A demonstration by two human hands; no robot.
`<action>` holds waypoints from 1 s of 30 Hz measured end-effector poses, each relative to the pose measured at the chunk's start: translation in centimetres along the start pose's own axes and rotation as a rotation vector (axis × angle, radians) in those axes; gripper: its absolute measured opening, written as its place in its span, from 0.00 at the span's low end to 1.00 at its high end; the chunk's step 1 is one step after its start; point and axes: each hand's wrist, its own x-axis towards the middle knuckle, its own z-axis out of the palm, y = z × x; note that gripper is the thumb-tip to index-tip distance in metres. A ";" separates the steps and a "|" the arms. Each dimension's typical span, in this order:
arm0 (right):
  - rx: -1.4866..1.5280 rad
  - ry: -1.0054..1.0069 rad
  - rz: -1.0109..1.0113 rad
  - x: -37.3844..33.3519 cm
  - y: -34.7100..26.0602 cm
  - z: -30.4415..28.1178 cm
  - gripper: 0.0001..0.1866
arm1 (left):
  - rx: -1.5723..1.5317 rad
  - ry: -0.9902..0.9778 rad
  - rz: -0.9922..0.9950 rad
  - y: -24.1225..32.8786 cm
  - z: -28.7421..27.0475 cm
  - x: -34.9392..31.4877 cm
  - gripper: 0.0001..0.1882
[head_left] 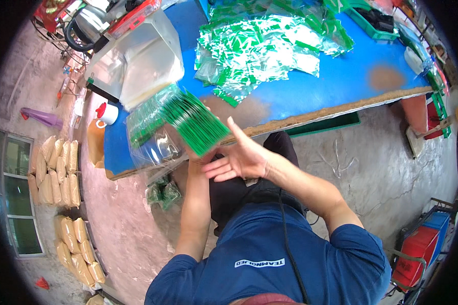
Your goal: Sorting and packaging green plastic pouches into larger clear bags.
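Over the table's front edge, a thick stack of green-edged flat packets (197, 124) is gripped from below by my left hand (197, 158), whose fingers are mostly hidden under it. Beside the stack's near right corner, my right hand (247, 156) is open, thumb up and fingers stretched toward the left wrist. Left of the stack lies a clear plastic bag (164, 147) with more green packets (145, 119) in it or against it; I cannot tell which. Farther back, a loose heap of shiny clear-and-green packets (259, 48) spreads over the blue table (348, 84).
A translucent bin (152, 63) stands at the back left, with a red-lidded white tub (107, 113) near it. A green tray (369, 23) holds dark things at the back right. Small green bundles (163, 194) lie on the floor below the table. Filled tan sacks (58, 170) are stacked at left.
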 end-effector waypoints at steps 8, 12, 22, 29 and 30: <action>0.110 -0.047 -0.284 -2.6 1.5 -0.5 0.40 | 0.930 -0.029 -0.128 0.2 5.2 -0.2 0.39; -0.655 0.420 -0.644 -3.6 -1.1 -1.4 0.55 | 0.307 -0.031 -0.028 1.2 8.9 -2.8 0.46; -1.278 0.570 -0.614 -4.4 -1.0 -0.6 0.60 | 1.081 0.485 0.180 -1.1 8.6 -7.0 0.49; -1.518 0.951 -1.346 -3.5 -5.2 -6.4 0.55 | 2.850 0.507 0.102 13.1 6.4 -12.5 0.43; -1.808 1.111 -1.379 -3.3 -5.7 -7.4 0.55 | 2.861 0.502 0.105 14.2 6.0 -12.7 0.43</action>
